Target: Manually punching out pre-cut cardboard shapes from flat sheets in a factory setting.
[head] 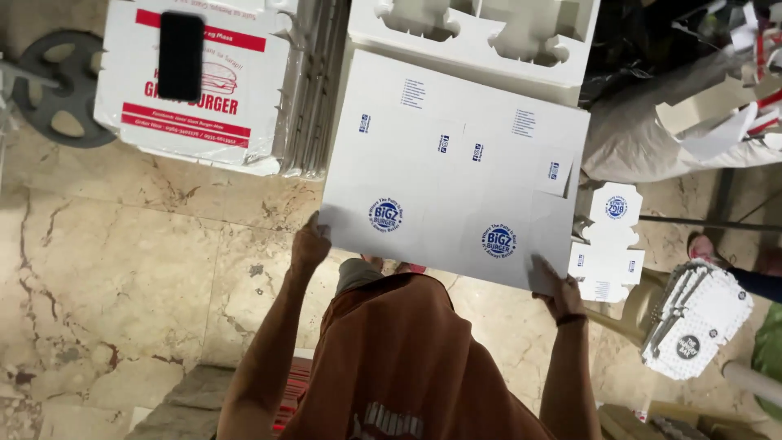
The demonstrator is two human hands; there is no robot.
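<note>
The left hand (308,244) pinches the near left edge of a big white printed sheet (456,171), and the right hand (559,289) pinches its near right corner. One grip at each side keeps the wide flat sheet level above the marble floor (147,269). It lies over a stack of white cut card (481,33), likely so the edges line up. A black phone (180,55) rests on a red and white box stack (195,90). The fingers under the sheet are hidden, and the folded boxes (700,318) at right are partly cut off
</note>
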